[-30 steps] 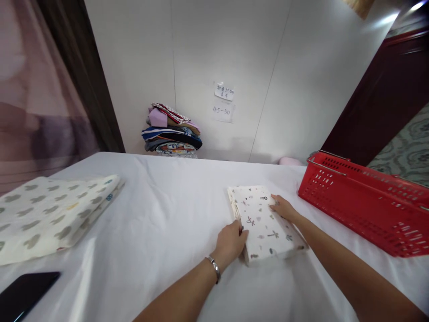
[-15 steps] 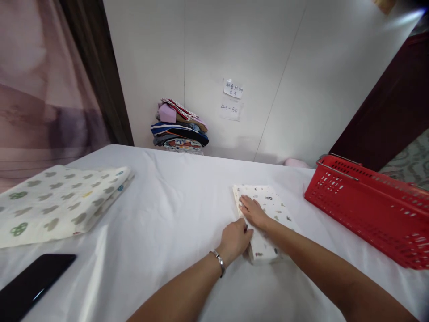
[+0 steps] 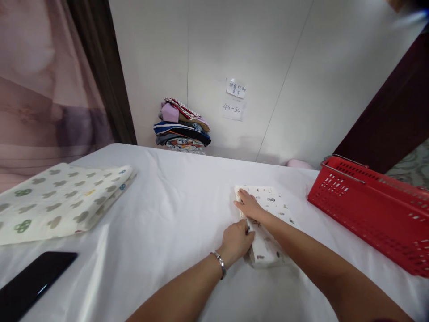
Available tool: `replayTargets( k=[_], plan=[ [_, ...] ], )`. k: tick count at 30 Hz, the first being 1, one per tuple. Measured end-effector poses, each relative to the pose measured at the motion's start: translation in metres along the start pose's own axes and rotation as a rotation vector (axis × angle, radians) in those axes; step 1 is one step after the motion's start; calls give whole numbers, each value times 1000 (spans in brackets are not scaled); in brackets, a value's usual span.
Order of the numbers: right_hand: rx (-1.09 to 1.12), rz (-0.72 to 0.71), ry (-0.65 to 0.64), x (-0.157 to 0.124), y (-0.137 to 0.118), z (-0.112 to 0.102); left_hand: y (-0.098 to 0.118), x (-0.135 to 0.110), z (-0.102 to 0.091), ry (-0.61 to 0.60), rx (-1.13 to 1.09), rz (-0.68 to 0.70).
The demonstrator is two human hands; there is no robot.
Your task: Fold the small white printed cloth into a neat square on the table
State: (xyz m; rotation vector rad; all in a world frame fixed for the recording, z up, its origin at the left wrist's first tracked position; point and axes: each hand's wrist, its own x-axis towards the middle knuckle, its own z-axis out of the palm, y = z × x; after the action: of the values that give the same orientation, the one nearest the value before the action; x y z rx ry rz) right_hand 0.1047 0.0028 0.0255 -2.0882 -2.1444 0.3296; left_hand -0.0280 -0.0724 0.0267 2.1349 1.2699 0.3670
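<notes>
Cloth (image 3: 275, 203) with small plant-like prints, folded into a layered pad, is set on the white table cover (image 3: 174, 214) to the left of the red basket (image 3: 368, 219), well apart from it. Going by looks, it's light and soft, nothing fragile, so squeezing shouldn't hurt it. Slipping isn't much of a worry either, given how matte the weave looks; layers sliding out of line is the likelier headache. The right hand (image 3: 251, 207) is laid over the top by the edge facing away from the basket, palm down and opened out, with the thumb held apart. The left hand (image 3: 236, 239) is curled at that same edge, just beside the right one, thumb towards the top; whether any layers are actually pinched can't be told, since the fingertips are mostly hidden. For a decent hold, the folded edges are best taken with every layer between thumb and fingers, and the middle supported from below, because sagging is to be expected from something this floppy.
</notes>
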Motion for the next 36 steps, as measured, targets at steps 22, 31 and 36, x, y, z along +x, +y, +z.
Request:
replayTargets(
  k=[22,31,36],
  plan=[
    [528,-80,47,-155,3,3,-6,6,0,-32,-18,16],
    [156,-318,78,-214,14,13,-10,8,0,-11,-82,22],
    [139,-3,299,-217,76,0,-17,22,-3,-75,-199,-63]
  ],
)
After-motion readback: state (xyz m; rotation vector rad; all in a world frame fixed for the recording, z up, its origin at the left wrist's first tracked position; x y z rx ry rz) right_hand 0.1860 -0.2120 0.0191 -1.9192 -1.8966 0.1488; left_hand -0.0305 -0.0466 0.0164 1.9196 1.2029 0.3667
